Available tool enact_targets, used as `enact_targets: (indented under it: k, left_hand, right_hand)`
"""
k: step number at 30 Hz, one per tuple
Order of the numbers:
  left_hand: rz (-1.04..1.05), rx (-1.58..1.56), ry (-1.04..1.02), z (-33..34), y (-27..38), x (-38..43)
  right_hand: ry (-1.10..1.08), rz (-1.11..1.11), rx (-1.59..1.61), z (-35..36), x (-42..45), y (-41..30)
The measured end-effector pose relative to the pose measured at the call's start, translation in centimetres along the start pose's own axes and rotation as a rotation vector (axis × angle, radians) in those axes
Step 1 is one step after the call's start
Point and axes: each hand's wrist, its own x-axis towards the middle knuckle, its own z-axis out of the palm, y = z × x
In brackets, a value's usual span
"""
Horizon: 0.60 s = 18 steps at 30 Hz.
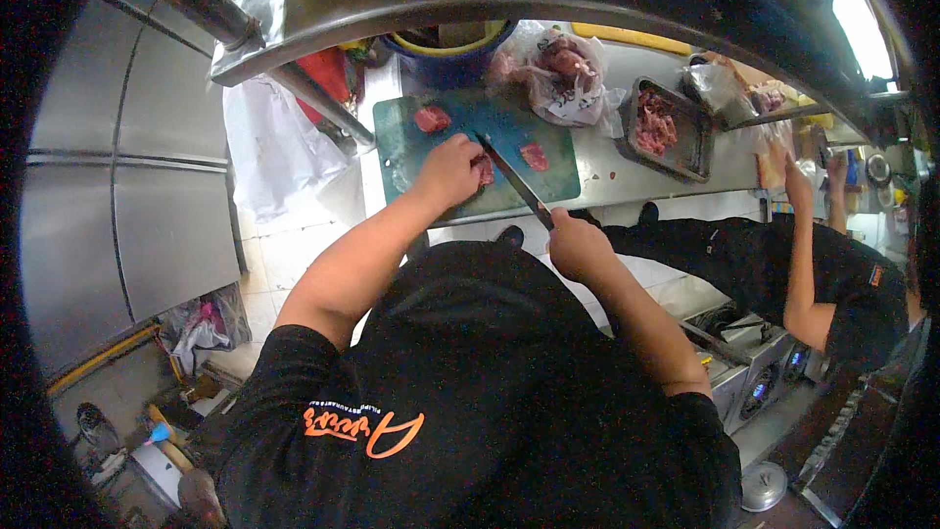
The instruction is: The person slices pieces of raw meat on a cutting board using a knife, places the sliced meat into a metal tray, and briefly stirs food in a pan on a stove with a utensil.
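Note:
My right hand [580, 244] grips the handle of a long kitchen knife [518, 185], its blade angled up and left over the green cutting board [411, 154]. Bent over a piece of raw red meat [485, 170], my left hand [449, 167] presses it to the board just left of the blade. The fingers partly hide that piece. Behind my left hand lies a second chunk of raw meat [432, 119]. Right of the blade rests another raw meat piece [534, 157], apart from the knife.
Beyond the board stand a blue tub [449, 62] and a plastic bag of raw meat [567, 77]. A metal tray [694, 150] holds meat scraps at the right. An overhead steel shelf [440, 6] crosses above the counter. A co-worker [771, 272] stands at the right.

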Motion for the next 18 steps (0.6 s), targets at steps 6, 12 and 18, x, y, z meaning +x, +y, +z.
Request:
enact_targets:
  k: [6, 12, 18]
  left_hand:
    - [-0.094, 0.010, -0.048, -0.4, 0.4, 0.4]
    - [-0.042, -0.023, 0.001, 0.1, -0.8, 0.3]
    - [-0.019, -0.062, 0.025, -0.2, -0.1, -0.1]
  right_hand:
    - [0.002, -0.013, 0.029, 2.5, 2.9, -0.7]
    - [0.078, -0.179, -0.065, 0.7, 7.4, -1.9]
    - [0.000, -0.094, -0.005, 2.6, 4.5, -1.8]
